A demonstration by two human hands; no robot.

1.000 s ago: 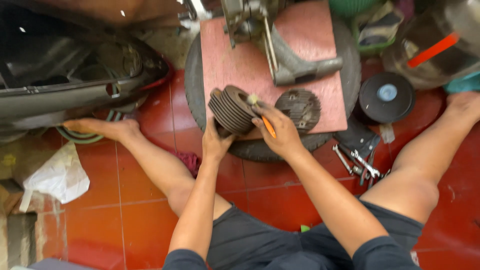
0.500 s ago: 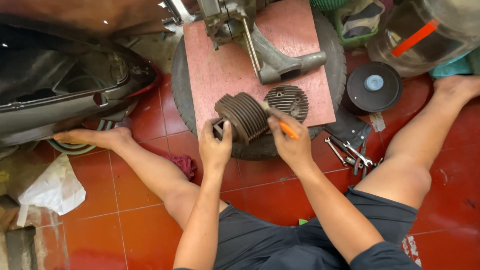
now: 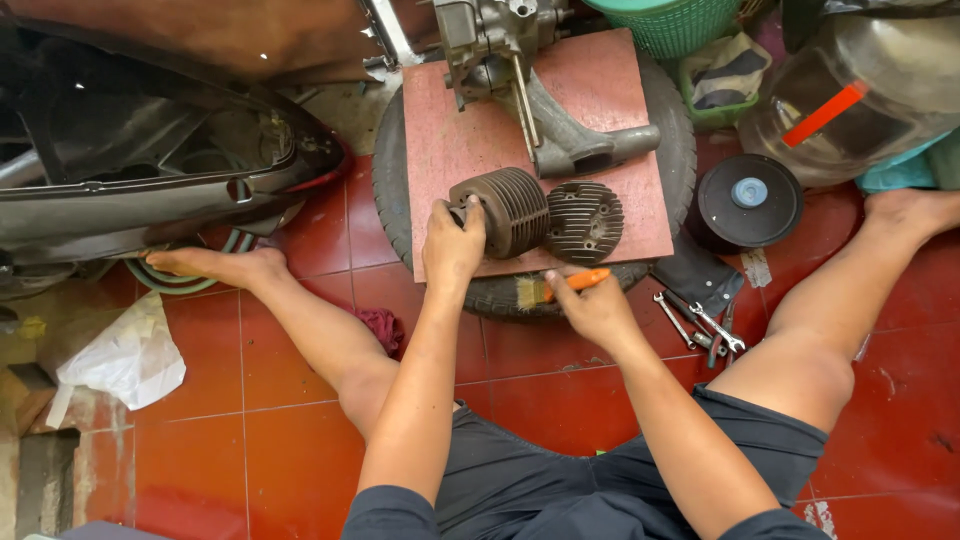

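The right hand is closed around an orange-handled brush at the tyre's near edge, beside loose spanners on the red floor. The left hand grips the finned cylinder on the pink board, touching a round finned cover. Beyond them lie an engine casing and a green basket, contents unseen.

Left hand gripping finned cylinder on red board. Right hand holding orange-handled brush, bristles just below the board's edge. Finned head touching cylinder, opposite the grip. Spanners right of the brush hand.
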